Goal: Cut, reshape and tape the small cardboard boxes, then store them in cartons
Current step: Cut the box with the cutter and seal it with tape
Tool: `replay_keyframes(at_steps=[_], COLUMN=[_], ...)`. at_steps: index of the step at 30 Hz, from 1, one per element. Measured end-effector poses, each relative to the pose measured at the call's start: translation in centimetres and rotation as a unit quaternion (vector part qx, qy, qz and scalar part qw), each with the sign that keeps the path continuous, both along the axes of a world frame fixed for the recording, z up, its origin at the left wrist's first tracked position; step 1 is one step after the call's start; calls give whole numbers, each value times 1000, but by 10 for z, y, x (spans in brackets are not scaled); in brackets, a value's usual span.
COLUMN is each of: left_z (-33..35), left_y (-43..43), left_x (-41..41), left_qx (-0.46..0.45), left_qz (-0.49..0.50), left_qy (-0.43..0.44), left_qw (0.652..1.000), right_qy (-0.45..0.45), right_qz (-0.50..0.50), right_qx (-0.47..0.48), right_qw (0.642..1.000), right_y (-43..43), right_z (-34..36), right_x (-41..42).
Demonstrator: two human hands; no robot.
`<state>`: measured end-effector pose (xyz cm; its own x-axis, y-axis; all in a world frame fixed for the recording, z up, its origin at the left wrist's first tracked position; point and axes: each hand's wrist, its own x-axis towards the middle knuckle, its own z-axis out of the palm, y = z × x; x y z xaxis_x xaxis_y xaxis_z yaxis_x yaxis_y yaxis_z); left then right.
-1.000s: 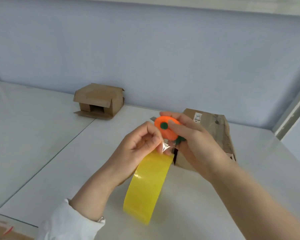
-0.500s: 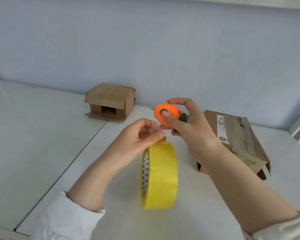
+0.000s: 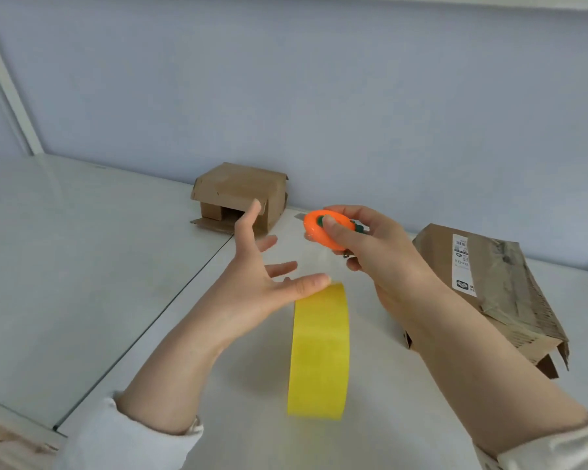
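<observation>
Now, above yellow tape roll (image 3: 319, 351): left hand (image 3: 252, 283) splayed open, right hand (image 3: 370, 262) gripping orange cutter (image 3: 316, 228); cardboard box (image 3: 241, 195) beyond, likely light, crushable, best held by edges.

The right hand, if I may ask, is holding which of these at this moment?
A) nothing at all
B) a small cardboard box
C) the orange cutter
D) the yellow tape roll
C: the right hand has its thumb and fingers curled round the orange cutter, while the yellow tape roll sits lower down, apart from that hand, by the thumb of the left hand, whose fingers are spread.
</observation>
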<state>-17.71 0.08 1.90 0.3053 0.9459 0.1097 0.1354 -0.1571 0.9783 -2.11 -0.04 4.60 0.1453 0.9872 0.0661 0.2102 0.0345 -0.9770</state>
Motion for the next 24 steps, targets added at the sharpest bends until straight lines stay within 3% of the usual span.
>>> replay_keyframes(at_steps=[4, 8, 10, 14, 18, 21, 24], left_z=[-7, 3, 9, 21, 22, 3, -23], left_y=[-8, -6, 0, 3, -21, -35, -31], left_x=[3, 10, 13, 25, 81, 133, 144], left_qx=[109, 243, 236, 245, 345, 393, 401], left_qz=[87, 101, 75, 54, -17, -90, -139], left_qy=[51, 235, 296, 371, 287, 265, 245], left_qw=[989, 936, 923, 894, 894, 876, 872], right_qy=[-114, -227, -219, -211, -301, -375, -505], right_qz=[29, 34, 19, -34, -142, -108, -71], right_qx=[-119, -196, -152, 67, 167, 194, 247], right_qw=[986, 953, 964, 975, 928, 900, 824], right_y=[10, 16, 6, -47, -89, -95, -93], right_z=[-14, -26, -18, 1, -24, -53, -75], right_x=[1, 1, 13, 72, 138, 156, 160])
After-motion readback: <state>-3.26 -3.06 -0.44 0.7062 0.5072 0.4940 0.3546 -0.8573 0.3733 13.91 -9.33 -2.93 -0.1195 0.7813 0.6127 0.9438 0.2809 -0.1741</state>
